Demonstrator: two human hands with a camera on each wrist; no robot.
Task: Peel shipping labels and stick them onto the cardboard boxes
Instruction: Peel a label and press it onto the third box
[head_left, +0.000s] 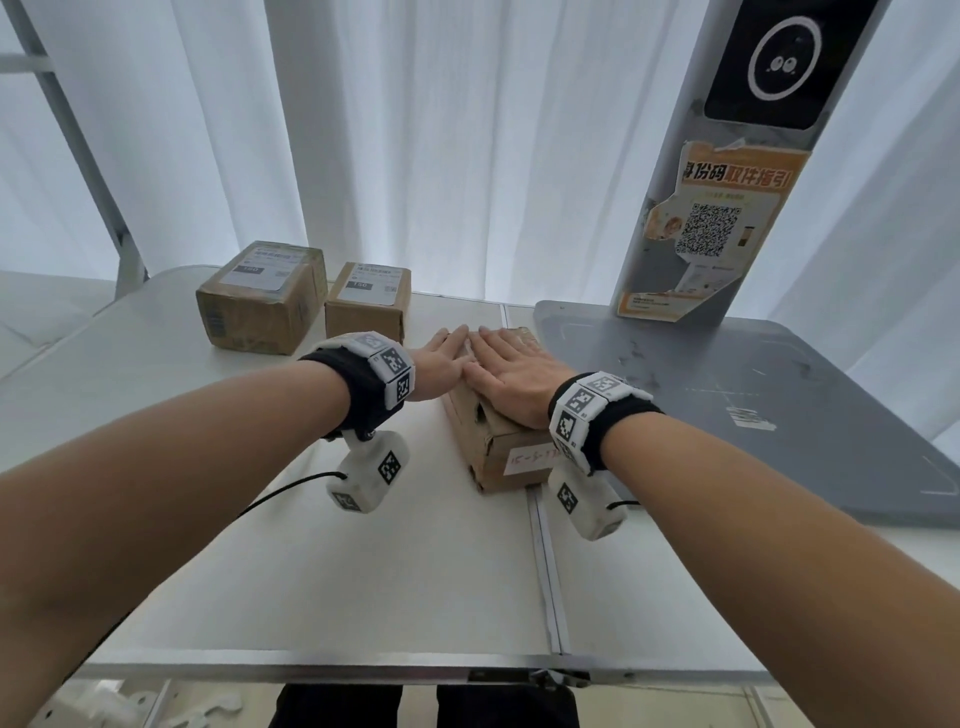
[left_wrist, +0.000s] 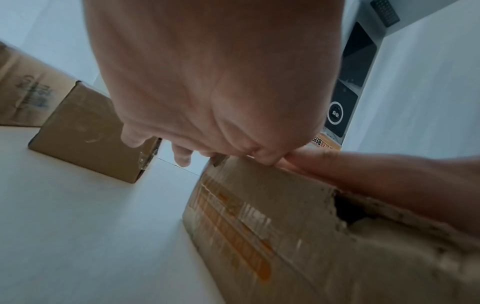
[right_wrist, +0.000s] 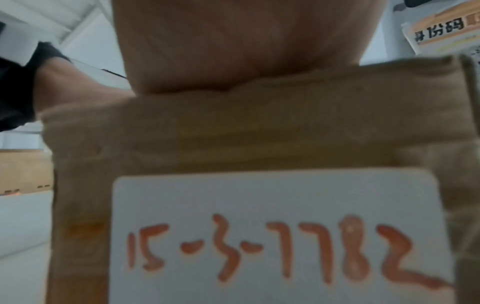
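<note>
Desk, white, one: carries all three boxes and the grey scanner base

Box, near, one: lies at desk centre, end face toward the person. On that face a white tag hand-marked 15-3-7782. One ragged hole in its side wall

Right hand, one: flat on top of the near box, grip apart, fingers straight, holding nothing; judged to be pressing a label down so it bonds. The label itself is hidden under the palms

Left hand, one: beside the right, touching it, grip apart, fingers stretched over the box's left edge; likely smoothing and steadying

Boxes, far, two: large and small, side by side at the back edge, each with one printed label on top; judged finished and set aside

Scanner post, one, far right, with an orange QR notice
</note>
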